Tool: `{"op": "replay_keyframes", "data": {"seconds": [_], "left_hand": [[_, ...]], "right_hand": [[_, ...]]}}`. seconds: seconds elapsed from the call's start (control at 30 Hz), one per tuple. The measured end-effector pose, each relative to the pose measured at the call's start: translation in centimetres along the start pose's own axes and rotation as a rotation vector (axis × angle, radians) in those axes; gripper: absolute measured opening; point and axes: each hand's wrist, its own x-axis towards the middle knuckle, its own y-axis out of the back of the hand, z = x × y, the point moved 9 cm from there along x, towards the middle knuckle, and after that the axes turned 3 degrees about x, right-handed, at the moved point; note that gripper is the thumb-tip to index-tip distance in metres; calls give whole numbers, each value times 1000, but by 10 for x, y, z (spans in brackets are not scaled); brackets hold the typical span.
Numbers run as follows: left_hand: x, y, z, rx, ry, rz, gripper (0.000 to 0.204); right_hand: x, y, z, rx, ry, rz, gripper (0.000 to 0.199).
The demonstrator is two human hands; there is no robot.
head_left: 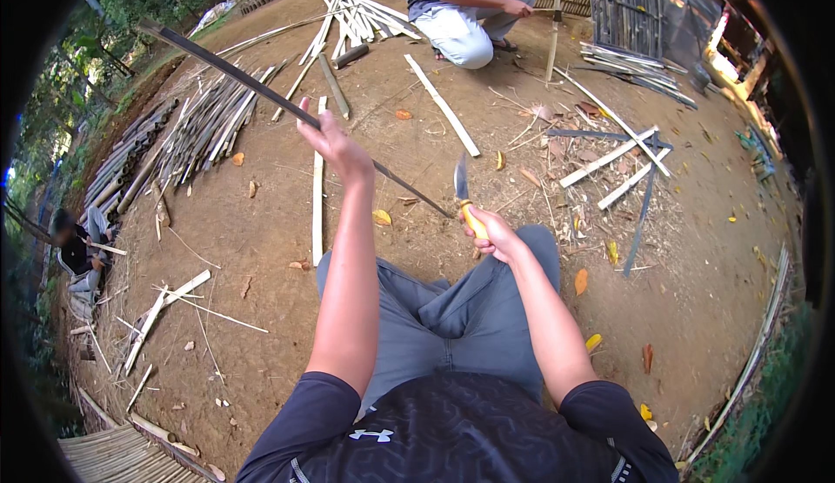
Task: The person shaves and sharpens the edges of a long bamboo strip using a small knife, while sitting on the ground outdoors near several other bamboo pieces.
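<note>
My left hand [339, 148] is raised ahead of me, holding a long dark bamboo strip [230, 70] between thumb and palm, some fingertips pointing up. The strip slants from the upper left down to the right, its lower end close to the knife. In my right hand [496, 234], above my right knee, is a knife [473, 219] gripped by its yellow handle. Its curved blade points up and away from me, apart from the strip as far as I can tell. Fingers on the handle's far side are partly hidden.
Pale split strips [361, 18] lie piled ahead, dark bamboo poles [204, 118] to the left. Crossed strips [613, 159] lie at right among shavings. One person [470, 5] squats ahead with an upright piece; another [78, 257] sits far left. A dark slatted panel [624, 9] stands behind.
</note>
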Motion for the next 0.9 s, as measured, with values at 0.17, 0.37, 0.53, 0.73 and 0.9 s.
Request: {"op": "replay_keyframes", "data": {"seconds": [0.17, 0.37, 0.53, 0.73, 0.9], "left_hand": [[-2, -1, -6, -279, -36, -17, 44], [-8, 2, -4, -181, -64, -2, 46], [4, 13, -7, -36, -117, -6, 41], [11, 15, -10, -194, -4, -139, 30], [14, 36, -31, -376, 88, -126, 41]], "right_hand": [[-12, -27, -43, 201, 159, -202, 38], [-26, -7, -96, 122, 322, -163, 48], [-32, -1, -122, 7, 361, -89, 44], [-4, 8, -79, -655, 198, 258, 34], [19, -67, -55, -940, 290, 204, 34]]}}
